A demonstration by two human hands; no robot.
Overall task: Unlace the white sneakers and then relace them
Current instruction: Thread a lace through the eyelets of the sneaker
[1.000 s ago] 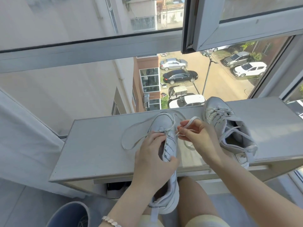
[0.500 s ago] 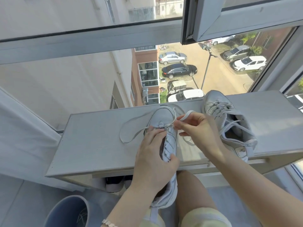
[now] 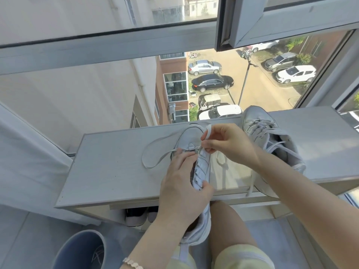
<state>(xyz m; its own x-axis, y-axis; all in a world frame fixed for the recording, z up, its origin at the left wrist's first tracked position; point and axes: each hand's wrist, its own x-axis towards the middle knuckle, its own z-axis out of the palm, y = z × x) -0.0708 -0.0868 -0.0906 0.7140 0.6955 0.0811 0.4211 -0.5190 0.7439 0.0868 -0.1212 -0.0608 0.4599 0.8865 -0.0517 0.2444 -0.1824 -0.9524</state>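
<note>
A white sneaker (image 3: 201,167) lies toe-away, half on the grey shelf top (image 3: 108,171) and half over my lap. My left hand (image 3: 184,189) grips its tongue and upper from the left, thumb on the right side. My right hand (image 3: 227,146) pinches the white lace (image 3: 208,133) beside the lowest eyelets near the toe. The lace's other end loops loose (image 3: 153,152) on the shelf to the left. The second white sneaker (image 3: 272,140), laced, lies on the shelf to the right, partly behind my right forearm.
The shelf stands against a window with an open sash (image 3: 272,20) above; a street with parked cars lies far below. A blue bin (image 3: 81,251) sits on the floor at lower left. Dark shoes (image 3: 139,216) rest under the shelf. White cloth (image 3: 25,158) hangs at left.
My right hand has shifted slightly up toward the toe with the lace end. The left hand keeps its hold on the sneaker. The view has tilted a little.
</note>
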